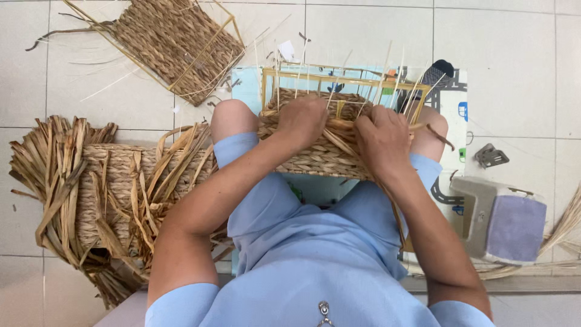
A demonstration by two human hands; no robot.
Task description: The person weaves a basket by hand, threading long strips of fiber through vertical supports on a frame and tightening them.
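A half-woven straw basket (321,158) on a thin wire frame (339,77) rests across my knees. My left hand (301,119) presses on the basket's upper left rim, fingers curled over the woven strands. My right hand (382,138) grips a dried straw strand (437,134) at the basket's right side, pulling it against the weave. Loose pale straw ends stick up from the frame behind both hands.
A finished woven piece with loose straw ends (103,194) lies on the tiled floor at left. Another framed woven panel (175,42) lies at the upper left. A grey block with a purple pad (508,224) and a small metal clip (490,156) sit at right.
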